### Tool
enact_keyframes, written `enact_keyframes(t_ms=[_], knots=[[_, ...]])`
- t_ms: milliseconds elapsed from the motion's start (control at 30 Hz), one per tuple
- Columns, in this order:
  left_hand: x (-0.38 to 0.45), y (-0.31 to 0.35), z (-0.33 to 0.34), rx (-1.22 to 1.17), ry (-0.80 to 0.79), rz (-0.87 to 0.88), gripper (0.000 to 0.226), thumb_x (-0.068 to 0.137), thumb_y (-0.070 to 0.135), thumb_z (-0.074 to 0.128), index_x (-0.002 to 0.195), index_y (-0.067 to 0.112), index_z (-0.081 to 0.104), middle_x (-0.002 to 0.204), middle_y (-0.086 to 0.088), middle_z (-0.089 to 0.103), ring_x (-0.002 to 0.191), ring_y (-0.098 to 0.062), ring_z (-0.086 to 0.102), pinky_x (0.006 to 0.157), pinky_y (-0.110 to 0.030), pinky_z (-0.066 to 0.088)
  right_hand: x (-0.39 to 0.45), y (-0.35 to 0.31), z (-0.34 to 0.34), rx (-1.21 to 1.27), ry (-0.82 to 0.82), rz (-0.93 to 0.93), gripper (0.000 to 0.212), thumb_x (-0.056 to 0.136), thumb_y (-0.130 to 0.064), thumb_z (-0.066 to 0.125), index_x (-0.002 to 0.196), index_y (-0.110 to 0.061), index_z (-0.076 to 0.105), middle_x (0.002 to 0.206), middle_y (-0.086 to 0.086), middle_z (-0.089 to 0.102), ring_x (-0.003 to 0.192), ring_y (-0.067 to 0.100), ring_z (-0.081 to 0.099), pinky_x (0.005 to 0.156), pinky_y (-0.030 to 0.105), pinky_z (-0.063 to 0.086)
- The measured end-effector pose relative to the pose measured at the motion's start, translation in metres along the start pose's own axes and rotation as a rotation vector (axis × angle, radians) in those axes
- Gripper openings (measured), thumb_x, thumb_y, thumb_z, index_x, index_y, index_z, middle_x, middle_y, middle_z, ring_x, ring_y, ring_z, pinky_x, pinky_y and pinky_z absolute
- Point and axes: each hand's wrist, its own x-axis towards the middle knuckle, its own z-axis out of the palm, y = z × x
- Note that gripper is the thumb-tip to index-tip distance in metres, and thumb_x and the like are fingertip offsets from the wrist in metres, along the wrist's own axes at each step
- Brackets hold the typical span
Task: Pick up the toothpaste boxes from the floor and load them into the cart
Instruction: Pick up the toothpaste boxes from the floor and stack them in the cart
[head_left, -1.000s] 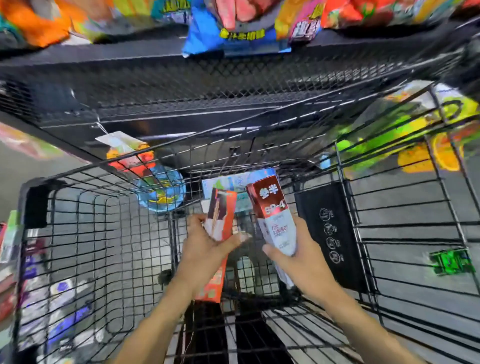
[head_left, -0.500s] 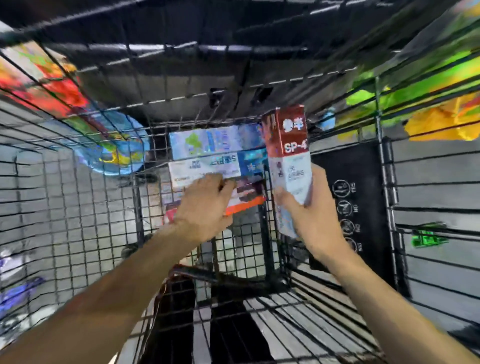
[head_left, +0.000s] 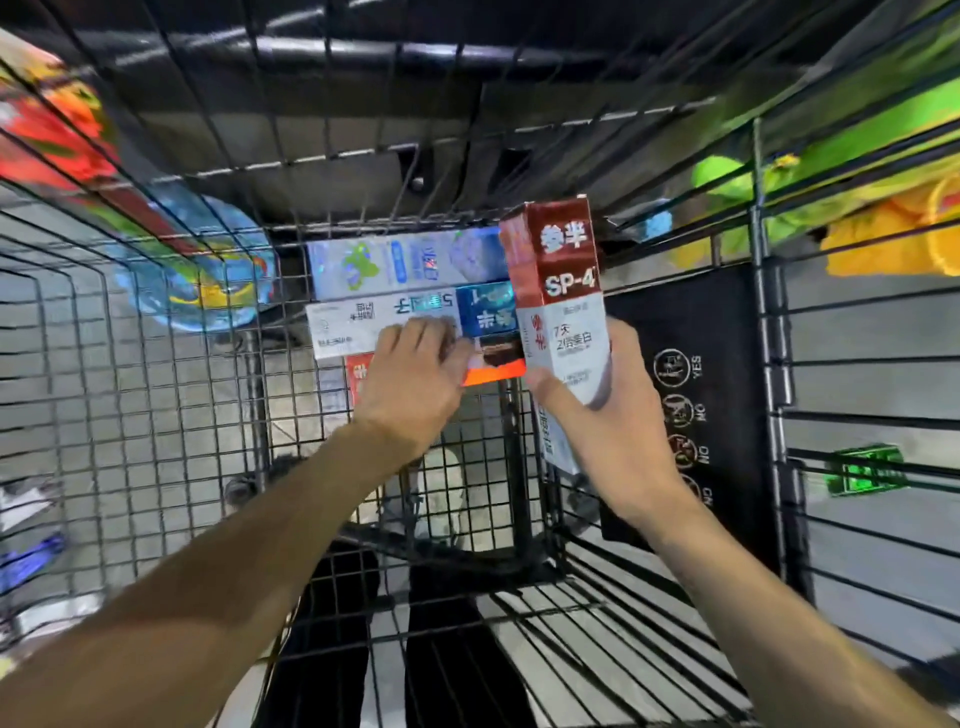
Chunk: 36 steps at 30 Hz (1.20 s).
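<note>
Three toothpaste boxes (head_left: 410, 291) lying flat, stacked against the far end of the wire cart (head_left: 156, 415). Left hand (head_left: 415, 374) gripping the lowest, an orange-edged box (head_left: 493, 371). Right hand (head_left: 613, 431) clasping a red-and-white box (head_left: 561, 291) upright inside the cart, printed "SP-4". Black panel (head_left: 727, 364) marked "YES", "NO".

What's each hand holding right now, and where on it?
Right hand grips the red-and-white SP-4 toothpaste box by its lower white half. Left hand rests on the orange box lying in the cart; grip not visible.
</note>
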Motion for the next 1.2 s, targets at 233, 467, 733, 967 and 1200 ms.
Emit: enact_keyframes(t_ms=[233, 467, 733, 967, 1200], knots=[[-0.024, -0.038, -0.003, -0.104, 0.029, -0.117, 0.081, 0.076, 0.056, 0.075, 0.138, 0.01, 0.05, 0.139, -0.014, 0.051, 0.129, -0.032, 0.041, 0.109, -0.051, 0.029, -0.004, -0.005, -0.001, -0.05, -0.029, 0.014, 0.056, 0.087, -0.039, 0.075, 0.132, -0.037, 0.043, 0.109, -0.021, 0.068, 0.099, -0.006, 0.064, 0.079, 0.017, 0.052], [-0.071, -0.079, -0.017, -0.128, -0.021, -0.223, 0.07, 0.091, 0.058, 0.055, 0.144, 0.013, 0.047, 0.15, -0.009, 0.046, 0.139, -0.03, 0.039, 0.113, -0.053, 0.03, -0.001, -0.013, 0.008, -0.274, -0.098, -0.086, 0.037, 0.084, -0.044, 0.073, 0.107, -0.043, 0.043, 0.107, -0.02, 0.056, 0.1, 0.004, 0.057, 0.08, 0.029, 0.049], [-0.084, -0.089, -0.008, -0.141, -0.184, -0.271, 0.077, 0.096, 0.061, 0.019, 0.159, 0.017, 0.024, 0.164, -0.009, 0.025, 0.151, -0.03, 0.024, 0.12, -0.055, 0.023, 0.004, 0.003, 0.026, -0.745, -0.284, -0.243, 0.065, 0.08, -0.041, 0.069, 0.138, -0.029, 0.044, 0.114, -0.009, 0.042, 0.11, 0.015, 0.047, 0.083, 0.032, 0.041], [-0.086, -0.088, -0.002, -0.169, -0.177, -0.295, 0.076, 0.095, 0.06, 0.008, 0.161, 0.023, 0.007, 0.169, -0.003, 0.007, 0.154, -0.024, 0.013, 0.122, -0.049, 0.015, 0.013, 0.022, 0.047, -1.164, -0.552, -0.406, 0.067, 0.093, -0.037, 0.059, 0.153, -0.027, 0.031, 0.144, -0.001, 0.041, 0.131, 0.024, 0.036, 0.109, 0.039, 0.031], [-0.083, -0.084, -0.004, -0.207, -0.201, -0.321, 0.08, 0.092, 0.063, -0.005, 0.161, 0.024, -0.002, 0.169, -0.001, -0.005, 0.155, -0.022, 0.004, 0.124, -0.045, 0.007, 0.033, 0.05, 0.063, -1.154, -0.409, -0.435, 0.065, 0.086, -0.018, 0.065, 0.147, -0.019, 0.043, 0.138, 0.008, 0.048, 0.121, 0.029, 0.046, 0.105, 0.043, 0.041]])
